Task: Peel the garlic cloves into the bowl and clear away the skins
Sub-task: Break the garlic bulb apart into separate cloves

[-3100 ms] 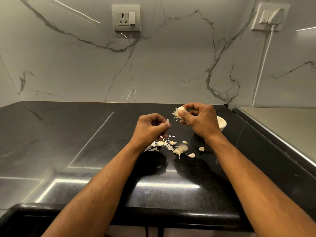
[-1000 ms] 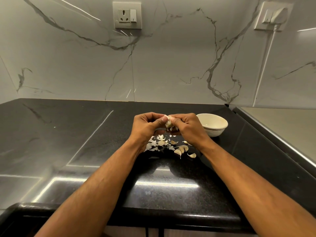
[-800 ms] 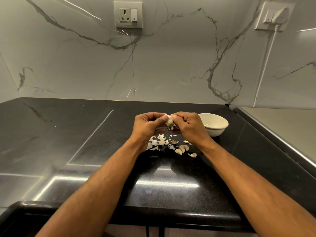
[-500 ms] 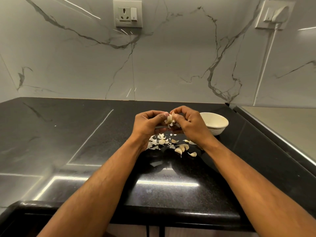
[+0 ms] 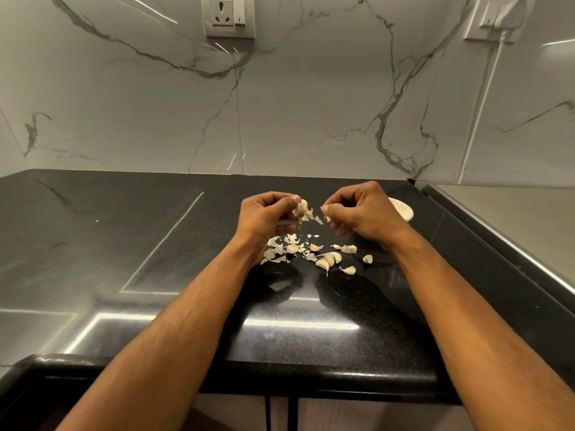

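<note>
My left hand (image 5: 267, 216) pinches a garlic piece (image 5: 302, 210) with loose papery skin, held above the black counter. My right hand (image 5: 364, 213) is a short way to its right, fingers curled, pinching a small bit of garlic or skin (image 5: 326, 218); a skin flake (image 5: 318, 219) hangs between the two hands. Below them lie several garlic cloves (image 5: 329, 259) and torn white skins (image 5: 277, 250) on the counter. The cream bowl (image 5: 404, 209) sits behind my right hand, mostly hidden by it.
The black granite counter (image 5: 124, 244) meets a marble wall with a socket (image 5: 228, 15) and a plugged-in white cable (image 5: 479, 104). A raised steel ledge (image 5: 510, 231) runs along the right. The counter's front edge (image 5: 280, 374) is near me.
My hands, joined on the garlic half a second ago, have pulled apart. The left keeps the garlic piece; the right came away to the right with a small bit and now covers most of the bowl.
</note>
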The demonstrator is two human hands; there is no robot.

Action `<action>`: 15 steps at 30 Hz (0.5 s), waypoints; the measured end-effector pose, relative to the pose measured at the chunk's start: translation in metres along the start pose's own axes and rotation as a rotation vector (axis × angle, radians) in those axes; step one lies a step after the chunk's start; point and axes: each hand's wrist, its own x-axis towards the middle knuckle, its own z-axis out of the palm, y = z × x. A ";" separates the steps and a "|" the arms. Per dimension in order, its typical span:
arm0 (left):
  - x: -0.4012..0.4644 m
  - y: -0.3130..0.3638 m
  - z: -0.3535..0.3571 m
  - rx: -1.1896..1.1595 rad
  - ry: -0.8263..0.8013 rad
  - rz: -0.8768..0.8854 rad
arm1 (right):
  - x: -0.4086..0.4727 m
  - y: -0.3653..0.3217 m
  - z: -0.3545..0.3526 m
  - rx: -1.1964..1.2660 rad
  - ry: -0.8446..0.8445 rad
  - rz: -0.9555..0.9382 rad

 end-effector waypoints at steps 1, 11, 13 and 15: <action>0.000 0.000 0.000 0.005 0.001 0.001 | -0.001 -0.001 -0.003 -0.024 -0.048 0.017; 0.003 -0.002 -0.003 0.092 -0.017 0.010 | -0.003 -0.002 -0.026 -0.149 -0.278 0.179; 0.003 -0.002 -0.003 0.101 -0.020 0.009 | -0.003 0.000 -0.026 -0.163 -0.282 0.192; 0.003 -0.002 -0.003 0.107 -0.022 0.011 | -0.003 0.001 -0.026 -0.170 -0.284 0.194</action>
